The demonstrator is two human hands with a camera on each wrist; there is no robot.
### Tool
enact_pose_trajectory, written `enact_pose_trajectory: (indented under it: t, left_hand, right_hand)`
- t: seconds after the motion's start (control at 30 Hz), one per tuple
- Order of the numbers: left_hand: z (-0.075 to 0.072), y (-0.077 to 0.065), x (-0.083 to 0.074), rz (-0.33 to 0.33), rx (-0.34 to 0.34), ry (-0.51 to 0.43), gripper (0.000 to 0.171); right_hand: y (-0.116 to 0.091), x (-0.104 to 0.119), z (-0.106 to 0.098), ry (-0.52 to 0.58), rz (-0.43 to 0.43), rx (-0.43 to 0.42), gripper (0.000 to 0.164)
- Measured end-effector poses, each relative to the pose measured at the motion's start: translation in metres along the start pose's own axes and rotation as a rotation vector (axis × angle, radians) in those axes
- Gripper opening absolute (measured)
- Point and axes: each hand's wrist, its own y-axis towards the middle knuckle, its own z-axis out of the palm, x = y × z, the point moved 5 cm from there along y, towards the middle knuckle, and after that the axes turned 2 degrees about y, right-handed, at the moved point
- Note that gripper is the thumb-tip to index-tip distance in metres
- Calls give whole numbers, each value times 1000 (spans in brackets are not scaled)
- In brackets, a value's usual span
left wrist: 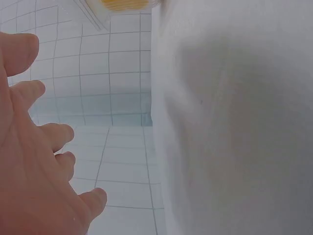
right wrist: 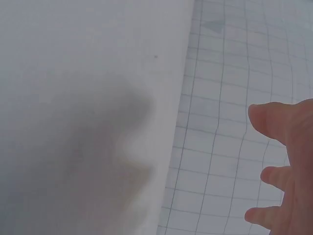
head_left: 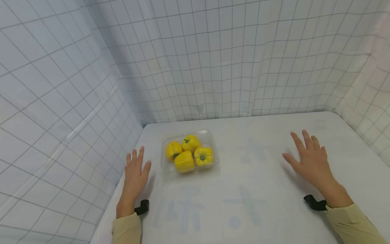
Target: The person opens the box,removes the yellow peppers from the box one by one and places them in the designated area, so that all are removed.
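Several yellow bell peppers (head_left: 184, 162) lie in a clear plastic container (head_left: 209, 137) on the left half of the white table. To the left of that container hovers my left hand (head_left: 134, 178), fingers spread and nothing held. Part of the container (left wrist: 93, 14) shows at the top of the left wrist view, beyond the left hand (left wrist: 34, 147). Far over on the right, my right hand (head_left: 312, 166) is held above the table with its fingers apart, touching nothing. Only its thumb and some fingers (right wrist: 276, 178) appear in the right wrist view.
The white table (head_left: 274, 210) carries faint bluish marks near its front. Grid-patterned white curtains (head_left: 213, 61) hang along the back and both sides. A black wrist strap (head_left: 315, 203) sits on each forearm, by the beige sleeves.
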Motion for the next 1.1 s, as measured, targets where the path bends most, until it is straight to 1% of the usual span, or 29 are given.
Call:
enact_pose_trajectory:
  t: [0.1, 0.27, 0.53, 0.7, 0.9, 0.97, 1.1]
  left_hand:
    - [1, 1, -4, 1, 6, -65, 67]
    - [7, 1, -9, -2, 39, -175, 67]
    - [11, 3, -21, 25, 67, -287, 65]
    - [14, 3, -27, 29, 91, -360, 64]
    - [16, 1, -35, 50, 133, -434, 65]
    - [17, 1, -35, 42, 153, -463, 66]
    - [21, 1, -36, 40, 181, -489, 67]
  right_hand:
    - [3, 8, 5, 30, -9, 12, 85]
    - [9, 27, 12, 81, -49, 18, 85]
    - [16, 58, 25, 133, -128, 17, 79]
    - [20, 78, 35, 166, -174, 28, 77]
    - [25, 104, 49, 226, -206, 77, 77]
    - [26, 112, 54, 246, -214, 101, 77]
    - [30, 128, 61, 285, -223, 135, 78]
